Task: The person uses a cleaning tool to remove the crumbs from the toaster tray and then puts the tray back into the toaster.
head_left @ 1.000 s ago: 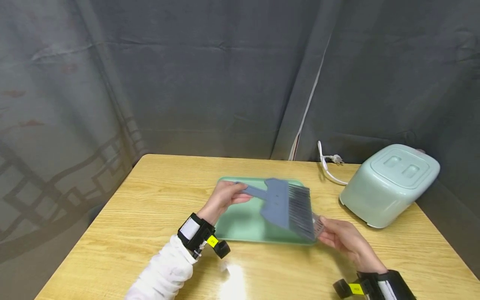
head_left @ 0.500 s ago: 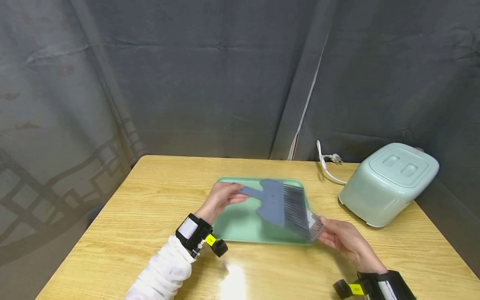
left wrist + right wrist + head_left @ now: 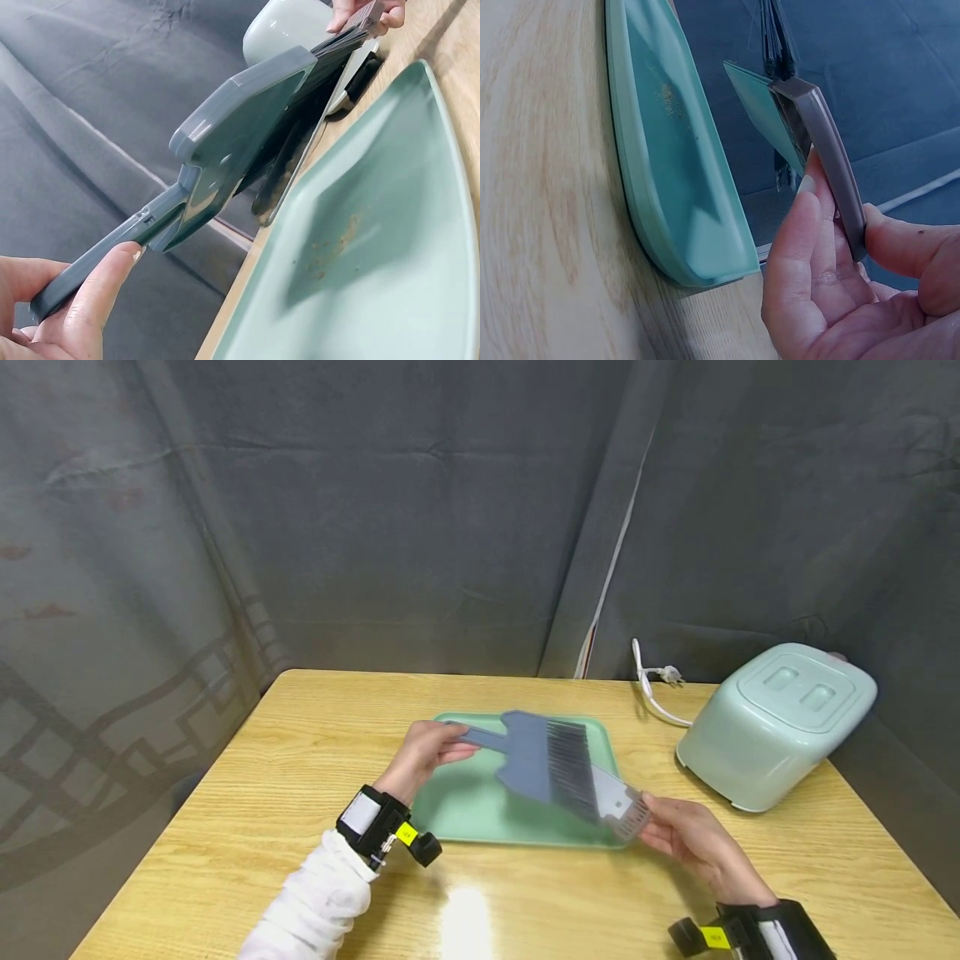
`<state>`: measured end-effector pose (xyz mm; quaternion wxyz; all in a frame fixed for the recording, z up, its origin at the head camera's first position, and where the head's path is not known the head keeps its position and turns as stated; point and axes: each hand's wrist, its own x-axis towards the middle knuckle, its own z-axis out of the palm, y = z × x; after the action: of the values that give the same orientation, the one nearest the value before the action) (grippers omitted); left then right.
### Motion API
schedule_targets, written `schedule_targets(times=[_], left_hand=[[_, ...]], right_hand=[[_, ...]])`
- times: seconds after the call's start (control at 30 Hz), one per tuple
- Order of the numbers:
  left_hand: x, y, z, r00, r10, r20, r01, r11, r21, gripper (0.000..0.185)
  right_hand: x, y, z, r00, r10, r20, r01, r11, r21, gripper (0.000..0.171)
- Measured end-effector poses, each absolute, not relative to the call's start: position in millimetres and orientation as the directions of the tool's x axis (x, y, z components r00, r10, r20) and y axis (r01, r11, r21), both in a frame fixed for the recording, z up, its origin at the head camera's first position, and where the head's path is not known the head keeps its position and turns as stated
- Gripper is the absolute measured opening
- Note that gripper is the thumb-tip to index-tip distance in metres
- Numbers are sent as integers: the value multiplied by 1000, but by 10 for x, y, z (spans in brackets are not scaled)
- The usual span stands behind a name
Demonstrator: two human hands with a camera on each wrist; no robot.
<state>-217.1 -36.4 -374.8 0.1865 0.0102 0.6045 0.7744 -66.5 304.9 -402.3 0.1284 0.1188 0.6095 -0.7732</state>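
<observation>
My left hand (image 3: 427,750) pinches the handle of a blue-grey hand brush (image 3: 527,757), raised above a pale green tray (image 3: 465,814). Its dark bristles (image 3: 573,768) overlap a scraper's flat, shiny blade (image 3: 611,787) in the head view; whether they touch it I cannot tell. My right hand (image 3: 697,843) holds this scraper by its grey-brown handle (image 3: 832,157), between thumb and fingers at the tray's right front corner. In the right wrist view the blade stands tilted beside the tray. A small scatter of brown crumbs (image 3: 337,247) lies on the tray floor.
A pale green toaster (image 3: 776,727) stands at the table's right, with its white cord and plug (image 3: 667,674) behind. The wooden table (image 3: 300,760) ends at a dark grey curtain (image 3: 420,543) along the back.
My left hand has drawn the brush leftward, so more of the scraper blade shows beyond the bristles. The right hand has stayed nearly still.
</observation>
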Motion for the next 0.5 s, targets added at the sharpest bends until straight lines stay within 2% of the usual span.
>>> schedule_targets(times=[0.23, 0.5], left_hand=[[-2221, -460, -3734, -932, 279, -231, -295, -212, 932, 19], [-2247, -559, -3738, -936, 268, -227, -290, -223, 931, 26]], right_hand=[[-670, 3036, -4013, -935, -26, -353, 352, -180, -918, 16], [-667, 3026, -4006, -932, 12, -362, 353, -193, -915, 16]])
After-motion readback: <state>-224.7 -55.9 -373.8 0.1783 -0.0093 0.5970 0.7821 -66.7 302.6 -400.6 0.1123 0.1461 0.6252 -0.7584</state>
